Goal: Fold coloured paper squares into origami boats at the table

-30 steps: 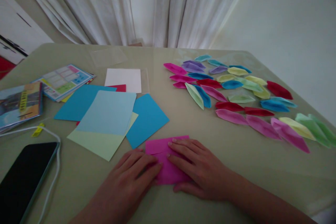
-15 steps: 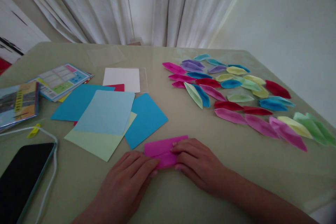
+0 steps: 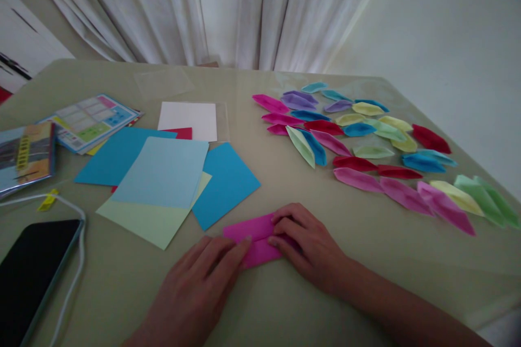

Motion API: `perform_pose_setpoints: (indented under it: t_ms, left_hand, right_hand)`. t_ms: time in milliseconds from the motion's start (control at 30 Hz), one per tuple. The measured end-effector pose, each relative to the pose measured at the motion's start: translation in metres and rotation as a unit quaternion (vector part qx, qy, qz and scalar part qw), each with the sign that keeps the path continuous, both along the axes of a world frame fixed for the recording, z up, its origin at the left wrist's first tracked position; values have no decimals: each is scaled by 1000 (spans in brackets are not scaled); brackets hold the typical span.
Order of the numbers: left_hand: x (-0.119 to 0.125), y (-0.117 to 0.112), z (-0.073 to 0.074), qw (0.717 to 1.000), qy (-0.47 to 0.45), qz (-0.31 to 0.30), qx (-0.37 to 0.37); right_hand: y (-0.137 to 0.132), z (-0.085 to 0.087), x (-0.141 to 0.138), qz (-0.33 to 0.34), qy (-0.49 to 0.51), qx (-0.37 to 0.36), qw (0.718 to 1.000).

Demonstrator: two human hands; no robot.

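Note:
A magenta sheet of origami paper [image 3: 260,248], folded into a strip with a crease along its middle, lies flat on the table in front of me. My left hand [image 3: 207,271] holds down its left end, the thumb on top near the crease and the fingers bent over the edge. At the right end, my right hand [image 3: 305,244] has its thumb at the centre crease and its curled fingers on the upper flap, pinching the paper. The corners beneath both hands are hidden.
Square papers in light blue [image 3: 163,171], blue [image 3: 230,184] and pale green [image 3: 152,225] overlap on the left. Beyond my right hand lie several folded paper boat-like pieces [image 3: 358,180]. A phone [image 3: 36,271], a white cable [image 3: 79,260] and booklets [image 3: 26,157] occupy the left side.
My right fingers have lifted and curled toward the upper flap, the thumb moving up to the crease. My left thumb has slid up to the crease. The paper has shifted slightly.

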State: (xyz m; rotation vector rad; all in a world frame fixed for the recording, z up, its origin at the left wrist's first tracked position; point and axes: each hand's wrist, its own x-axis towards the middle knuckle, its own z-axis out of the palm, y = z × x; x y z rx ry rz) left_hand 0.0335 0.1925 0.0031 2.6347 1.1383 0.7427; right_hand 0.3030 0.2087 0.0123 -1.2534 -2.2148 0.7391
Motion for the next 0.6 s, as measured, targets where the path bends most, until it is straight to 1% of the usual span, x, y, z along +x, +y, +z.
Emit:
perform_pose_setpoints:
  t_ms: [100,200,233,300,400,500,600]
  left_hand:
    - [-1,0,-2,998,-20,30,-42]
    - [-4,-2,-5,997,-30,29,-63]
    - [-4,-3,-4,998,-31,21,-55]
    - [-2,-5,-1,1000,-13,-10,-14]
    - [3,-12,7,995,63,-56,54]
    - [8,-25,7,988,115,-43,89]
    - [11,-35,0,985,137,-28,105]
  right_hand:
    - [1,2,0,5,6,-5,1000]
    - [1,2,0,8,9,-15,1000]
    - [1,2,-1,5,5,-14,1000]
    - [0,0,-2,-1,-5,-4,1000]
    - [0,-3,-3,-5,-16,16,1000]
    - [0,-6,-4,-8,-21,28,999]
    - [-1,-7,-5,-13,-30,44,999]
